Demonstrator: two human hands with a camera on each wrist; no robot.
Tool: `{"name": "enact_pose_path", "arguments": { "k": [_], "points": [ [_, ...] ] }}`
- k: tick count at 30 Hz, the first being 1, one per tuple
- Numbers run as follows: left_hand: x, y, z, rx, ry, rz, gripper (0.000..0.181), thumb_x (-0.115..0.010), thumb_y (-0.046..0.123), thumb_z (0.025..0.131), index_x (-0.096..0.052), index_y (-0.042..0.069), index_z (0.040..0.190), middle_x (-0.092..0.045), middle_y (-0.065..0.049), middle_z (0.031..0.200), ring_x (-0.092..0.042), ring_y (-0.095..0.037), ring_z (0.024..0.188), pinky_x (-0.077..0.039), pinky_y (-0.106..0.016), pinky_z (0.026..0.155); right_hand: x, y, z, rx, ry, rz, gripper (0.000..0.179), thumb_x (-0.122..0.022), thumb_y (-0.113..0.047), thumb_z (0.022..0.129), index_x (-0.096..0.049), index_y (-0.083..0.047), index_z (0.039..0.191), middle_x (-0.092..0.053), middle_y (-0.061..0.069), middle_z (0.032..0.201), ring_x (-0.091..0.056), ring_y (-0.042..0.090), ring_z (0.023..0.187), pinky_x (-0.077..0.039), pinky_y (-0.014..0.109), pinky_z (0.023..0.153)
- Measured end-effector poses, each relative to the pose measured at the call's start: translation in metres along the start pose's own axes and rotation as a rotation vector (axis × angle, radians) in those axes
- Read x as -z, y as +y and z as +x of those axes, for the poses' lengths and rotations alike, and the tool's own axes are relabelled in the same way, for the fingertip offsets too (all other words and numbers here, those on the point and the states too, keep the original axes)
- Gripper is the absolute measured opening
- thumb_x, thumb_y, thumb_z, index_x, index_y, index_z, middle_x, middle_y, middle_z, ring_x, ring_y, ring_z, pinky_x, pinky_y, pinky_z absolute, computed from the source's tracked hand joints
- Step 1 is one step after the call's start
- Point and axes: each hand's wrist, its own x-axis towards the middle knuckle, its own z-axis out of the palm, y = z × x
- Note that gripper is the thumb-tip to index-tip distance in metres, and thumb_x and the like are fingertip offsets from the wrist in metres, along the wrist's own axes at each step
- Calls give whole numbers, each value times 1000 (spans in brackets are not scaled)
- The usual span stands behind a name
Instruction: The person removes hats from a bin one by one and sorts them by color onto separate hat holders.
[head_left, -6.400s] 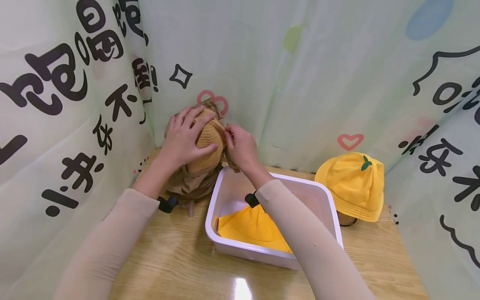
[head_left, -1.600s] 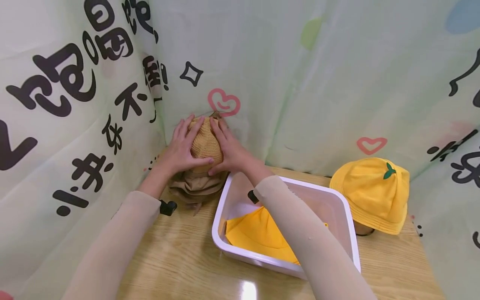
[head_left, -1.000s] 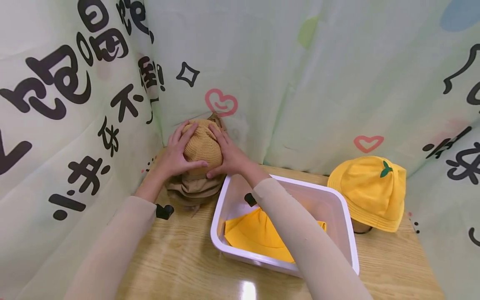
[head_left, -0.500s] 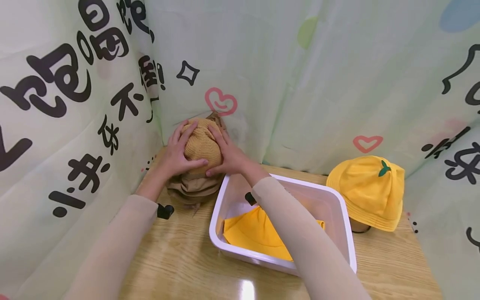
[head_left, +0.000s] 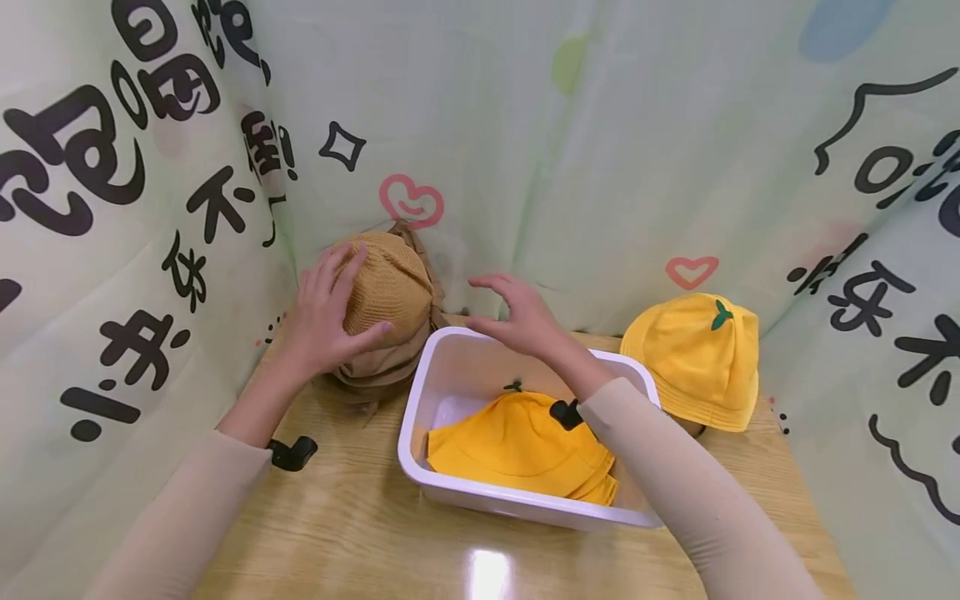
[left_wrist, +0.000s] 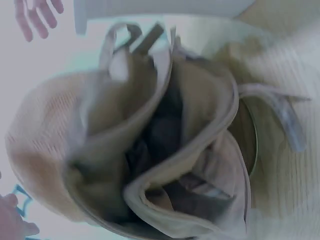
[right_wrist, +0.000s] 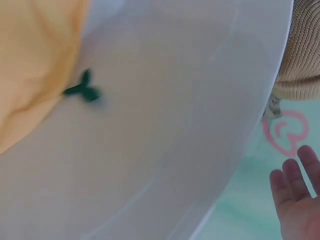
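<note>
"Tan knitted round cap (head_left: 393, 287): state its position."

"Seated on bunched brown cloth (head_left: 384, 364), just right of the left hand (head_left: 322, 304) and well to the left of the right hand (head_left: 525, 321). Its crown is uppermost."

"Condition of the left hand?"

"Fingers and thumb spread, the fingers bent gently along the cap's near left side. They overlap the knit in the head view; whether they touch it, I cannot tell."

"And the right?"

"Well apart from the left and clear of the cap. Thumb and forefinger stand separated, aimed at the cap, above the far edge of a white rectangular plastic basin (head_left: 410, 417)."

"The brown cloth, in more detail?"

"The left wrist view shows deep open folds and a loose strap (left_wrist: 282, 117) at the side. That view is blurred."

"Contents of the basin?"

"One yellow fabric brimmed hat (head_left: 517, 450), lying below the right hand, with a green sprout ornament (head_left: 513, 386) at its crown."

"Further out?"

"To the right of the right hand, beyond the basin, a second yellow brimmed hat (head_left: 697, 358) sits raised on a support, mostly hidden. It bears a matching sprout (head_left: 722, 316)."

"Surroundings?"

"Pale wood-grain table (head_left: 360, 517) beneath both hands; behind them, a pale green curtain (head_left: 480, 125) printed with black characters and pink hearts."
</note>
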Motion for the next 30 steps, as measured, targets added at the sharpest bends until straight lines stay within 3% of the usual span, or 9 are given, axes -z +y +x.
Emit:
{"name": "enact_pose_path", "arguments": {
  "k": [5,11,15,20,27,30],
  "points": [
    [3,29,-14,-92,-4,16,95,-47,78,85,-36,13,154,-34,-21,156,-28,-50,143,-22,-70,111,13,13,-30,-4,-8,31,36,-73,-23,92,-68,-8,124,-67,9,120,-61,26,106,-54,45,89],
    [0,64,-36,-176,-104,110,93,-38,81,87,-38,17,154,-35,-21,156,-28,-51,143,-24,-78,105,24,19,-58,-34,-165,20,20,-71,-17,93,-74,-6,110,-73,2,95,-68,15,81,-58,32,75],
    [-10,86,-51,-193,-171,183,95,-30,86,86,-33,22,157,-27,-17,162,-21,-50,147,-18,-78,107,29,19,-71,-63,-295,-53,21,-70,-21,94,-73,-9,112,-73,-2,96,-68,13,85,-57,32,79],
    [-24,106,-64,-206,-206,223,98,-19,87,86,-32,22,158,-19,-17,165,-14,-48,150,-13,-76,110,31,25,-81,-110,-419,-109,26,-68,-24,95,-72,-9,116,-73,-1,102,-67,15,92,-56,34,83],
    [-41,121,-79,-170,-261,229,99,-9,87,85,-25,25,160,-9,-20,166,-1,-45,152,-11,-75,111,32,32,-95,-292,-534,-130,33,-69,-33,94,-69,-12,120,-70,-1,112,-65,18,104,-55,35,86],
    [-45,125,-83,-157,-285,239,99,-6,88,84,-22,26,160,-1,-19,167,2,-45,152,-12,-76,111,31,35,-98,-307,-564,-173,35,-70,-34,94,-69,-12,121,-69,4,116,-63,22,108,-54,40,89]
  ]
}}
